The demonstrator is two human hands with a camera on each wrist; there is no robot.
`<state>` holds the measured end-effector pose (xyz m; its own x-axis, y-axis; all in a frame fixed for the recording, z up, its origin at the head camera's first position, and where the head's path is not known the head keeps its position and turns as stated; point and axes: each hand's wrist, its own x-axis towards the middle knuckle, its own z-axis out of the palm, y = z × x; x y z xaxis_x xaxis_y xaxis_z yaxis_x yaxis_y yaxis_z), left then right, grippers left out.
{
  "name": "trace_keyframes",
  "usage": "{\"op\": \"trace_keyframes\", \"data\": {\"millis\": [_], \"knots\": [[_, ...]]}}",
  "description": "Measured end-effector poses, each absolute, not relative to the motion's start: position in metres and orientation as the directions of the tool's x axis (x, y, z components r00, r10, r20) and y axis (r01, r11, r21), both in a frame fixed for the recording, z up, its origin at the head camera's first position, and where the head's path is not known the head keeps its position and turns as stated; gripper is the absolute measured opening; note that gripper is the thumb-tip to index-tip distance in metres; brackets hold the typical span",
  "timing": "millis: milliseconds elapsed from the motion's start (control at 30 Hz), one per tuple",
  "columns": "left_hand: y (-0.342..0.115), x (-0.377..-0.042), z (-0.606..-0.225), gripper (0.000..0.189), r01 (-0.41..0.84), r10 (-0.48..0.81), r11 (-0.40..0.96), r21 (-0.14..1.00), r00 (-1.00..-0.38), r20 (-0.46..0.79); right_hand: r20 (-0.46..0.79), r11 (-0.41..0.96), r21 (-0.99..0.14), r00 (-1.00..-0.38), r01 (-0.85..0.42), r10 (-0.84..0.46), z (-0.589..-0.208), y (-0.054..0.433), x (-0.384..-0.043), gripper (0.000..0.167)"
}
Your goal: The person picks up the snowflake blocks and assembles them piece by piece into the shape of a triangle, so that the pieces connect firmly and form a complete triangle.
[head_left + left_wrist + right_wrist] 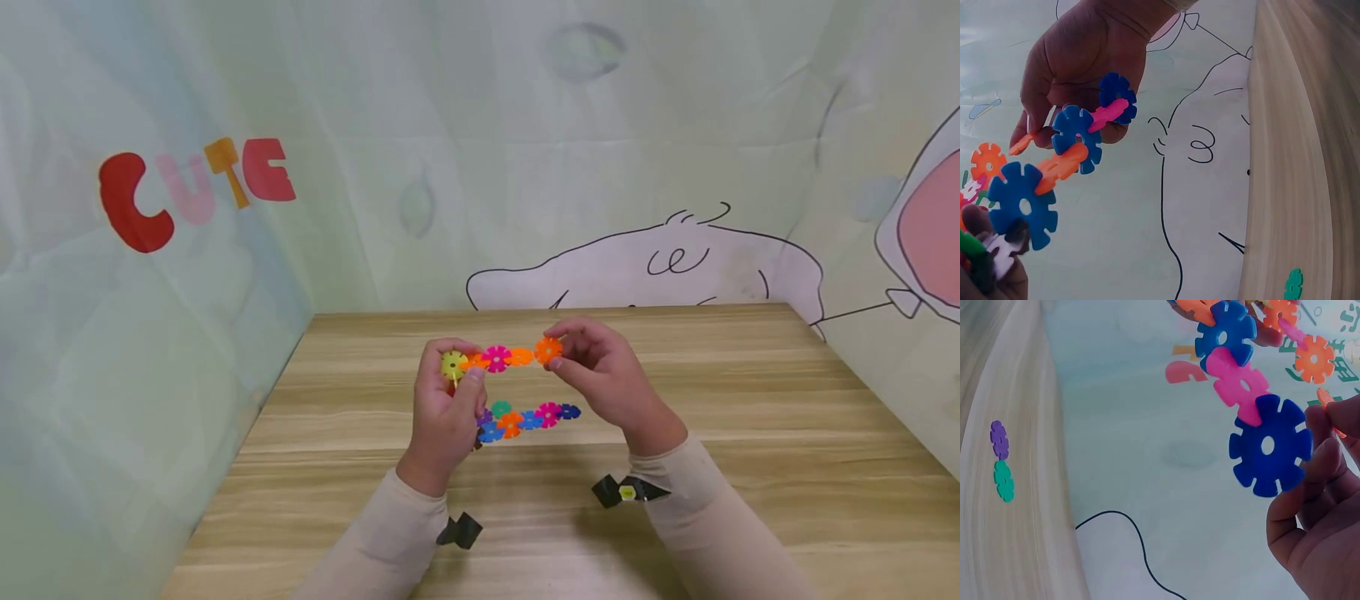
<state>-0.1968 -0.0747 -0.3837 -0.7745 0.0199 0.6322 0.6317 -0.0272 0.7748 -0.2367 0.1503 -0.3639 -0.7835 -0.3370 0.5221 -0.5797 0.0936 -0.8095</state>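
My left hand (447, 408) grips a chain of notched plastic snowflake discs near a yellow disc (453, 364). From it an upper row runs rightward through a pink disc (496, 359) to an orange one (519, 357). A lower row, with blue discs (1025, 206), an orange disc (510, 425) and a dark blue end disc (1268, 445), also extends right from the left hand. My right hand (611, 375) pinches a loose orange disc (548, 350) between thumb and fingers, slightly apart from the upper row's end. Left fingers hide part of the chain.
On the wooden table (337, 467) lie a purple disc (999, 440) and a green disc (1004, 481), end to end, below the held chain. A printed fabric backdrop (390, 167) stands behind the table and along its left side.
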Motion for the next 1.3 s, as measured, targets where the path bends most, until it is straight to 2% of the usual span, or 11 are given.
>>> {"op": "trace_keyframes", "data": {"millis": [467,800,1067,1200,1300], "knots": [[-0.073,-0.195,-0.384,0.020,0.632,0.037,-0.030,0.775,-0.774,0.632,0.590,0.122,-0.746,-0.735,-0.655,-0.334,-0.360,0.145,-0.229,0.024],[-0.072,-0.194,-0.385,0.019,0.645,0.082,-0.034,0.763,-0.759,0.646,0.606,0.129,-0.740,-0.737,-0.660,-0.297,-0.361,0.142,-0.224,0.023],[-0.073,-0.194,-0.383,0.019,0.636,0.048,-0.002,0.772,-0.771,0.635,0.605,0.141,-0.727,-0.724,-0.672,-0.331,-0.361,0.142,-0.226,0.035],[-0.073,-0.195,-0.382,0.018,0.624,0.015,-0.001,0.781,-0.781,0.624,0.567,0.151,-0.759,-0.757,-0.633,-0.324,-0.365,0.145,-0.233,0.043],[-0.074,-0.195,-0.381,0.018,0.614,-0.020,0.004,0.789,-0.789,0.614,0.481,0.149,-0.836,-0.835,-0.529,-0.267,-0.370,0.147,-0.241,0.040]]}}
